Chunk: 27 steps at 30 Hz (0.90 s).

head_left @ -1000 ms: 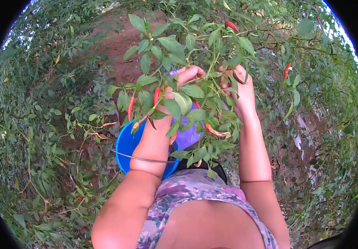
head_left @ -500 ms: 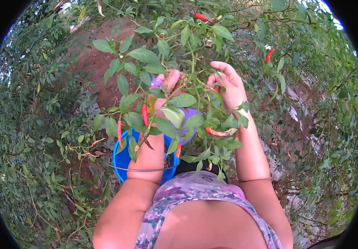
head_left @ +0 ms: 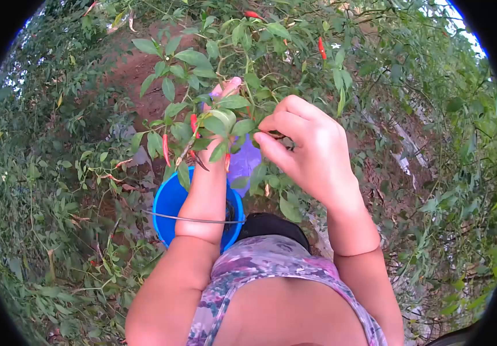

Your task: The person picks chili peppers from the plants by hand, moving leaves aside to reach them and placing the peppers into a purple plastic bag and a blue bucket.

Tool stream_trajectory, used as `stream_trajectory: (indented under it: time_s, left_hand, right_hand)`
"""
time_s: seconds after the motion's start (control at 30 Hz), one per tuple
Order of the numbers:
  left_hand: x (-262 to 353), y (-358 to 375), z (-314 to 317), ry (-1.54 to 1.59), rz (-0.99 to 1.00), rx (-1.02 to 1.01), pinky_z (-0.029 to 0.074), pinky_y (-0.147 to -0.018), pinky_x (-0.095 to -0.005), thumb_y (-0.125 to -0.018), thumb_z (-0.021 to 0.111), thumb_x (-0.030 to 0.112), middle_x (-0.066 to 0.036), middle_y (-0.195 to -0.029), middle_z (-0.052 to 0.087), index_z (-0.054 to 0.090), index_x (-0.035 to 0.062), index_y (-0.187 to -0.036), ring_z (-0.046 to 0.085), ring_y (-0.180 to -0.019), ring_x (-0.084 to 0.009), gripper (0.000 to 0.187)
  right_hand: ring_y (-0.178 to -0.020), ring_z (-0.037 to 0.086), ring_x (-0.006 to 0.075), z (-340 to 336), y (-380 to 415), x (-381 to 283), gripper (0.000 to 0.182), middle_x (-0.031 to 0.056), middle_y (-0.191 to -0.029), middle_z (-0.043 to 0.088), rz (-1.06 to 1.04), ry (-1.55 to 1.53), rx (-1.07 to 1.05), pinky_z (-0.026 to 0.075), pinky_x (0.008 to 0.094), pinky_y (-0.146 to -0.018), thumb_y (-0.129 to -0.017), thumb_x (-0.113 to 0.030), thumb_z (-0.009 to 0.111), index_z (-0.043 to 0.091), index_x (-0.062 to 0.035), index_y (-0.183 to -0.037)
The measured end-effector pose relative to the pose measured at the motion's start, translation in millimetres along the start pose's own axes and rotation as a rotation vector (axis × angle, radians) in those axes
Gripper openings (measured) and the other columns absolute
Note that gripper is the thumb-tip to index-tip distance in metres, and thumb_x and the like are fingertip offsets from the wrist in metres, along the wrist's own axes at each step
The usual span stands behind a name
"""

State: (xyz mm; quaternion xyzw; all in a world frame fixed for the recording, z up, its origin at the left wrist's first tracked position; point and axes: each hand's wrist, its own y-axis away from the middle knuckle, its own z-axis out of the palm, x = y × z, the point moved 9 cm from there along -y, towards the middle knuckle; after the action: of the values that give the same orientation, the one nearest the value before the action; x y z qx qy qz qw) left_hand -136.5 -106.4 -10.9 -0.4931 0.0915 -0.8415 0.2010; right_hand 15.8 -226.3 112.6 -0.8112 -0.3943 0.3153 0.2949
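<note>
My left hand (head_left: pixel 225 89) reaches up among the leaves of a chili plant (head_left: pixel 193 57); leaves cover most of its fingers, and something purple shows beside them. Thin purple material (head_left: pixel 244 164) hangs below that hand. To the right, my right hand (head_left: pixel 317 150) has thumb and fingers drawn together at the edge of the foliage; what lies between the tips is hidden. Red chilies hang near my left wrist: one long chili (head_left: pixel 166 150), another chili (head_left: pixel 194 124) partly behind leaves, and a chili (head_left: pixel 227 162) beside the forearm.
A blue bucket (head_left: pixel 164 199) with a wire handle (head_left: pixel 202 220) stands under my left forearm, dark contents partly visible. More chilies, such as one red chili (head_left: pixel 322 49), hang farther off. Dense plants surround both sides, with bare reddish soil (head_left: pixel 144 75) ahead.
My right hand has moved down and left into the foliage, its spread fingers now closed together. The branch has shifted, and the curled, pale-streaked red chili near the right wrist is no longer visible.
</note>
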Motion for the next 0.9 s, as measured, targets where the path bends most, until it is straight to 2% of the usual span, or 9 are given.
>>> stream_trajectory:
  time_s: [0.03,0.2,0.27,0.37,0.47,0.57,0.77,0.8,0.9]
  left_hand:
    - [-17.0,-0.9,-7.5,0.106,-0.144,0.147,0.038,-0.054,-0.0231,-0.08,0.066,0.027,0.004,-0.072,0.054,0.058,0.0103,-0.085,0.049,-0.062,-0.0074,0.019]
    - [-28.2,2.0,-4.9,0.172,-0.057,0.105,0.034,-0.052,-0.022,-0.086,0.057,0.036,0.005,-0.068,0.049,0.057,0.0138,-0.083,0.045,-0.059,-0.0072,0.022]
    - [-11.6,33.0,-8.6,0.096,-0.113,0.306,0.031,-0.048,-0.0229,-0.089,0.049,0.04,0.005,-0.066,0.047,0.055,0.0139,-0.082,0.043,-0.056,-0.0073,0.028]
    - [-3.4,65.4,-23.8,-0.088,-0.149,0.382,0.024,-0.042,-0.0222,-0.091,0.044,0.041,0.005,-0.061,0.041,0.051,0.0136,-0.083,0.037,-0.049,-0.0061,0.03]
    - [4.4,71.6,-11.0,-0.059,-0.15,0.059,0.031,-0.043,-0.0199,-0.091,0.046,0.025,0.001,-0.072,0.044,0.052,0.0089,-0.105,0.043,-0.057,-0.0068,0.023]
    - [8.7,70.4,3.5,0.034,-0.23,-0.087,0.022,-0.04,-0.0188,-0.092,0.046,0.032,0.003,-0.062,0.043,0.051,0.011,-0.089,0.035,-0.049,-0.0046,0.021]
    - [0.6,82.6,20.9,0.13,-0.514,-0.157,0.025,-0.04,-0.017,-0.09,0.052,0.029,-0.003,-0.08,0.055,0.055,0.008,-0.096,0.038,-0.05,-0.0056,0.022]
    - [6.2,84.5,38.7,0.396,-0.548,-0.443,0.027,-0.04,-0.0176,-0.089,0.054,0.029,-0.002,-0.085,0.056,0.055,0.0078,-0.097,0.043,-0.056,-0.0064,0.022]
    - [-6.7,84.0,26.1,0.383,-0.53,-0.307,0.027,-0.04,-0.0183,-0.088,0.056,0.029,-0.002,-0.085,0.057,0.056,0.0078,-0.095,0.045,-0.059,-0.0068,0.022]
  right_hand:
    - [-0.069,0.058,0.0247,3.4,3.2,4.2,0.009,0.0068,-0.073,0.056,-0.004,-0.002,-0.004,0.046,0.0326,-0.06,-0.068,-0.006,0.065,0.062,-0.0045,-0.077]
    - [-0.07,0.059,0.0244,16.4,15.5,26.7,0.01,0.0092,-0.074,0.058,0.038,-0.003,-0.008,0.047,0.0319,-0.061,-0.071,-0.005,0.059,0.062,-0.0026,-0.08]
    - [-0.068,0.059,0.0226,24.8,19.5,36.9,0.01,0.0094,-0.072,0.057,0.1,-0.098,-0.018,0.046,0.0306,-0.061,-0.072,-0.004,0.057,0.061,-0.0017,-0.081]
    - [-0.063,0.053,0.0117,28.6,22.4,50.3,0.01,0.0039,-0.067,0.054,0.233,-0.346,0.012,0.042,0.0256,-0.056,-0.076,-0.003,0.053,0.058,-0.0004,-0.084]
    - [-0.062,0.042,0.0037,45.6,27.5,61.1,0.007,-0.0034,-0.069,0.05,0.417,-0.601,-0.079,0.036,0.0208,-0.053,-0.081,-0.003,0.049,0.055,-0.0002,-0.084]
    - [-0.063,0.039,0.0008,51.8,19.9,59.2,0.007,-0.0067,-0.072,0.049,0.393,-0.763,-0.111,0.033,0.019,-0.054,-0.083,-0.004,0.047,0.053,-0.0008,-0.083]
    - [-0.066,0.04,0.0007,63.2,27.6,58.4,0.006,-0.0067,-0.072,0.05,0.422,-0.845,-0.144,0.033,0.0176,-0.057,-0.084,-0.003,0.048,0.053,-0.0024,-0.081]
    - [-0.066,0.04,0.0005,65.8,31.1,59.3,0.006,-0.0067,-0.073,0.05,0.456,-0.837,-0.146,0.033,0.0175,-0.057,-0.083,-0.002,0.048,0.053,-0.0029,-0.081]
    - [-0.065,0.039,0.0,67.0,32.7,56.8,0.005,-0.0069,-0.073,0.05,0.485,-0.847,-0.12,0.032,0.0171,-0.056,-0.083,-0.001,0.05,0.053,-0.0033,-0.08]
